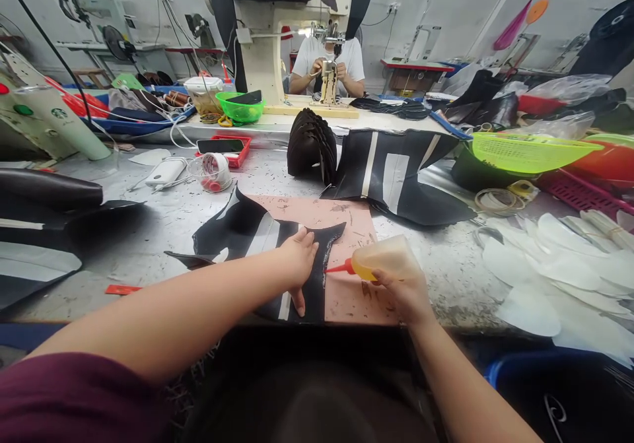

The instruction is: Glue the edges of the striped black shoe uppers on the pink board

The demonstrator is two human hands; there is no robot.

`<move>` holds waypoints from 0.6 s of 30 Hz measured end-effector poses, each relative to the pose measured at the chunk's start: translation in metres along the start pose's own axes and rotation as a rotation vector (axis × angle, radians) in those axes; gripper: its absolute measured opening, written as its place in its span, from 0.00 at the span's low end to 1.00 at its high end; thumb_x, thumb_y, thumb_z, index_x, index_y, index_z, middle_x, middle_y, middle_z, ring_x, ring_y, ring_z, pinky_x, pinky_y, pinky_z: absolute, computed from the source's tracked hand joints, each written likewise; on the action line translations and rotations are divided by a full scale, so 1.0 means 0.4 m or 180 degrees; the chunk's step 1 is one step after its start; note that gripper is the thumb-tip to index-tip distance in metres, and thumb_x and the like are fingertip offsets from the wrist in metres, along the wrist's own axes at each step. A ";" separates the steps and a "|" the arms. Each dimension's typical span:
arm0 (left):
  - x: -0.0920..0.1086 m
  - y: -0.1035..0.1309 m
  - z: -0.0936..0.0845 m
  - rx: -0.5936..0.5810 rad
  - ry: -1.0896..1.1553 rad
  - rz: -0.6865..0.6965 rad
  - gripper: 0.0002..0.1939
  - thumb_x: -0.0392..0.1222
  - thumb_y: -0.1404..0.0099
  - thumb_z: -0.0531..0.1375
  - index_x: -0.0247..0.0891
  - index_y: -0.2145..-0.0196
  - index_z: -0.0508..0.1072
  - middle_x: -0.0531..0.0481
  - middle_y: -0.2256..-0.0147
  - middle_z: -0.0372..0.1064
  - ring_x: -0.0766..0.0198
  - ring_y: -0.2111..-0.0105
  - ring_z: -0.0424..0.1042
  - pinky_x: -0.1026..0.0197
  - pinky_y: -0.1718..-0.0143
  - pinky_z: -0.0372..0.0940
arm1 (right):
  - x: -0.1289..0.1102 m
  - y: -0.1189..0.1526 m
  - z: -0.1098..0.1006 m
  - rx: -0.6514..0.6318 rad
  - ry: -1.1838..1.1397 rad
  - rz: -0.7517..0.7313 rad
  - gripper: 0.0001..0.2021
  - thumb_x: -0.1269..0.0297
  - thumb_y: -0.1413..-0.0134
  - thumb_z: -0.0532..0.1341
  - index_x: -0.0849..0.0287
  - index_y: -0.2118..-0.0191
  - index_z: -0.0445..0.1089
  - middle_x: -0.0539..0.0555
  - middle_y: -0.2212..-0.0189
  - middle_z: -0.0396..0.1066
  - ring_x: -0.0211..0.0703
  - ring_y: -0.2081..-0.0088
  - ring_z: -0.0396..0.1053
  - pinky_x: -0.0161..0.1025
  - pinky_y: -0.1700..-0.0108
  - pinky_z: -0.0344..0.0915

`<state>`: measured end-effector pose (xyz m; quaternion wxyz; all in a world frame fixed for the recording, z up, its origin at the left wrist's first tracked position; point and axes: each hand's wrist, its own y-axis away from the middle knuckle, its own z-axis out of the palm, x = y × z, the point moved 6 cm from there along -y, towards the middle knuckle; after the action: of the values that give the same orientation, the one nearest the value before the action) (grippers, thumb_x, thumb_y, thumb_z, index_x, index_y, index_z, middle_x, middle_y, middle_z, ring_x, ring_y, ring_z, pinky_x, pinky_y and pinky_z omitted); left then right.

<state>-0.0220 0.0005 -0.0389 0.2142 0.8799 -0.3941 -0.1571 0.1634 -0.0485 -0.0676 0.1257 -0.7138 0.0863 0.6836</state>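
My left hand [298, 261] lies with fingers apart on a dark leather piece [316, 284] that has pale strips stuck across it. My right hand [406, 294] is wrapped round a squeeze bottle [389, 258] of yellowish liquid, tilted almost on its side. Its red nozzle [339, 268] meets the right edge of the leather, where a thin whitish line runs along the border. Under the leather is a pinkish board [354, 304], partly covered by it.
Beyond the board are stacked dark pieces [311, 146] and another strip-backed leather piece [406, 172]. White cut shapes [559, 265] crowd the right, dark leather [44, 232] the left. A red tray [238, 152] holds a phone. A person [327, 67] works at a sewing machine [267, 53].
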 end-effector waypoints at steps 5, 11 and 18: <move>-0.003 -0.007 0.007 0.0083 0.0053 0.0007 0.63 0.69 0.68 0.63 0.21 0.42 0.54 0.29 0.41 0.49 0.38 0.39 0.41 0.44 0.40 0.28 | -0.002 0.034 0.008 -0.0506 -0.0010 0.0111 0.23 0.52 0.66 0.69 0.60 0.63 0.70 0.56 0.68 0.74 0.54 0.65 0.72 0.49 0.63 0.71; -0.005 -0.012 0.013 0.0110 0.0068 0.0029 0.60 0.71 0.65 0.60 0.25 0.42 0.56 0.33 0.41 0.51 0.39 0.39 0.40 0.44 0.40 0.26 | -0.009 0.071 0.002 -0.0427 0.0123 0.0169 0.25 0.51 0.65 0.69 0.61 0.61 0.69 0.57 0.67 0.73 0.54 0.64 0.71 0.50 0.60 0.69; 0.004 -0.003 -0.003 -0.0043 0.0063 -0.0007 0.58 0.71 0.59 0.57 0.24 0.42 0.55 0.33 0.41 0.51 0.41 0.39 0.40 0.45 0.40 0.27 | -0.011 0.105 -0.018 -0.0344 0.0298 0.0315 0.27 0.48 0.70 0.69 0.60 0.63 0.68 0.57 0.68 0.73 0.54 0.64 0.71 0.48 0.61 0.70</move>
<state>-0.0199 0.0003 -0.0384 0.2238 0.8803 -0.3899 -0.1513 0.1577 -0.0907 -0.0653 0.0488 -0.7456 0.0903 0.6585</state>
